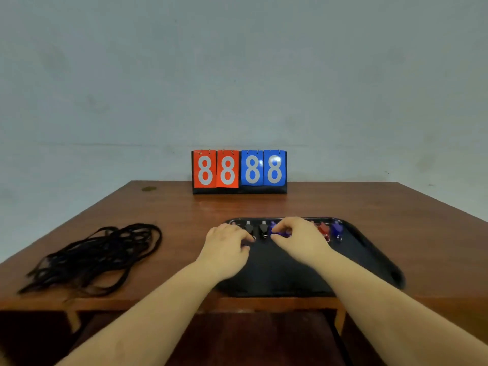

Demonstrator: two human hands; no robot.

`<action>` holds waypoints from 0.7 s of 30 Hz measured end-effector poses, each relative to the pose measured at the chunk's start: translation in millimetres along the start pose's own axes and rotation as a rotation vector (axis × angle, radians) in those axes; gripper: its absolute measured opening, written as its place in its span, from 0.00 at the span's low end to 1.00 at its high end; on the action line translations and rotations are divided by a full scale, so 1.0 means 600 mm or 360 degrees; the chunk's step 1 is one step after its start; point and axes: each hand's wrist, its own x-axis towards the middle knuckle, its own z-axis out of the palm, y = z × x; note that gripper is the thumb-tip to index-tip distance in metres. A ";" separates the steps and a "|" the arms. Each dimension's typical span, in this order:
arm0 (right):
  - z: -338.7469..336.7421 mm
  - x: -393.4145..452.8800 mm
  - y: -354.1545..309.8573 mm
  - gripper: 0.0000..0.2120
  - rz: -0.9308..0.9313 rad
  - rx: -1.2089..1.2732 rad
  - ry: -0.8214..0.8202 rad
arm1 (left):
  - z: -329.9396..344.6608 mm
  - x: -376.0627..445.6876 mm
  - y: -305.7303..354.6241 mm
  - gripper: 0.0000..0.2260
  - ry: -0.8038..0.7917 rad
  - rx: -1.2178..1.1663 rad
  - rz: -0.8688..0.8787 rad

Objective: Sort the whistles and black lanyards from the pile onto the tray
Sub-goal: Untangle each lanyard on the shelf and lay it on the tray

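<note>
A black tray (369,249) lies on the wooden table, in front of me and to the right. Several whistles stand in a row along its far edge: two black whistles (263,229), a blue whistle (280,233), a red whistle (323,229) and another blue whistle (336,228) at the right end. My right hand (298,237) is over the tray, its fingers curled round the blue whistle in the middle of the row. My left hand (227,243) has curled fingers at the left black whistle (249,229). A tangled pile of black lanyards (97,256) lies on the table at the left.
A flip scoreboard (239,171) showing 88 in red and 88 in blue stands at the table's far edge against the wall. The tray's near edge hangs close to the table's front edge (158,303). Bare wood separates the lanyards from the tray.
</note>
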 end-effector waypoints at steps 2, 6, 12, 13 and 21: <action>0.036 -0.011 -0.052 0.07 -0.0081 0.0040 -0.0078 | -0.022 -0.040 -0.050 0.12 0.0019 0.0051 -0.0078; 0.110 -0.024 -0.144 0.08 -0.0234 0.0031 -0.0191 | -0.064 -0.109 -0.143 0.12 0.0063 0.0163 -0.0250; 0.201 -0.040 -0.237 0.13 -0.0414 0.0058 -0.0344 | -0.101 -0.184 -0.246 0.11 0.0232 0.0133 -0.0450; 0.214 -0.043 -0.250 0.16 -0.0454 0.0051 -0.0367 | -0.101 -0.192 -0.258 0.11 0.0242 0.0123 -0.0495; 0.289 -0.064 -0.307 0.15 -0.0672 -0.0335 -0.0347 | -0.072 -0.235 -0.304 0.15 0.0165 -0.0331 -0.0566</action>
